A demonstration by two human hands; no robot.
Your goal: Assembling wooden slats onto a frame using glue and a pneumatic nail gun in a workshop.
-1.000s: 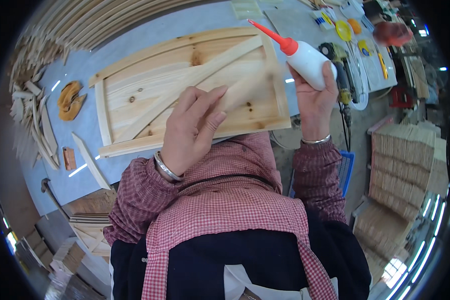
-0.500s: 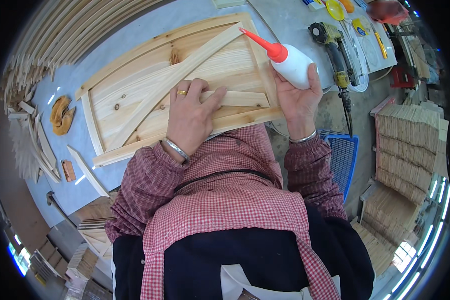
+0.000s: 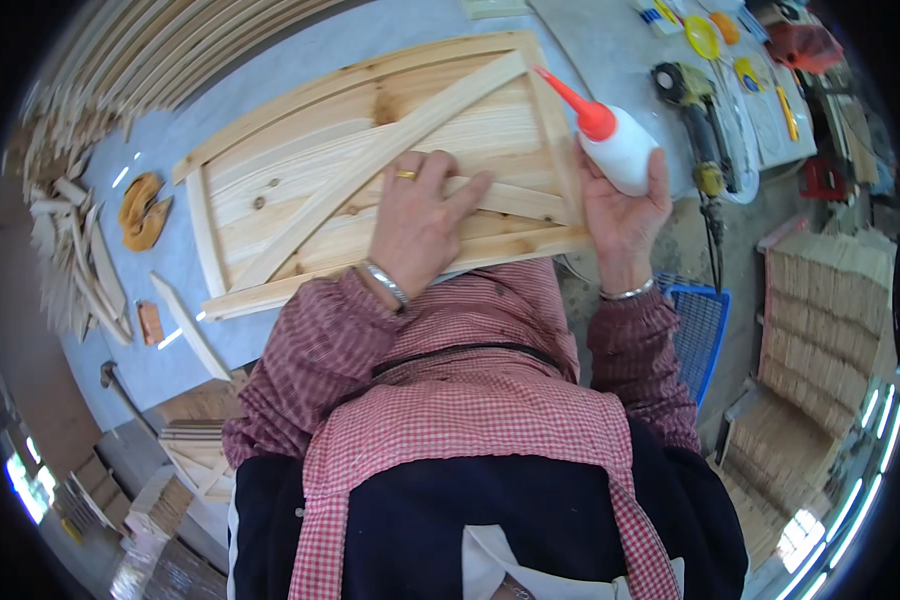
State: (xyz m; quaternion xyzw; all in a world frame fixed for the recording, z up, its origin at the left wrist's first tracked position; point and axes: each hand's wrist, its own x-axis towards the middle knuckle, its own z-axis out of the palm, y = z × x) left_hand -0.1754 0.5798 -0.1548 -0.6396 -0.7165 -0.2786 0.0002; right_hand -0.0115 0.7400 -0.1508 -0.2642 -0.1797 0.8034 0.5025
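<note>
A framed wooden panel lies in front of me, with a long diagonal strip running across it. My left hand, palm down, has its thumb and fingers closed around one end of a short wooden strip. The strip's other end rests by the panel's near right corner; the gripped part is hidden by my hand. In my right hand is a white glue bottle with a red nozzle. It is tilted, and its tip sits just beside the diagonal strip's upper right end.
Nail guns lie at the table's right. Long wooden strips are stacked at the far left, with offcuts and a brown cloth below. A hammer is at the left edge. A blue basket and stacked boards stand right.
The whole view has shifted, so panel and hands appear farther right. The short strip is tilted slightly more against the panel's near rail. Both hands keep their grips.
</note>
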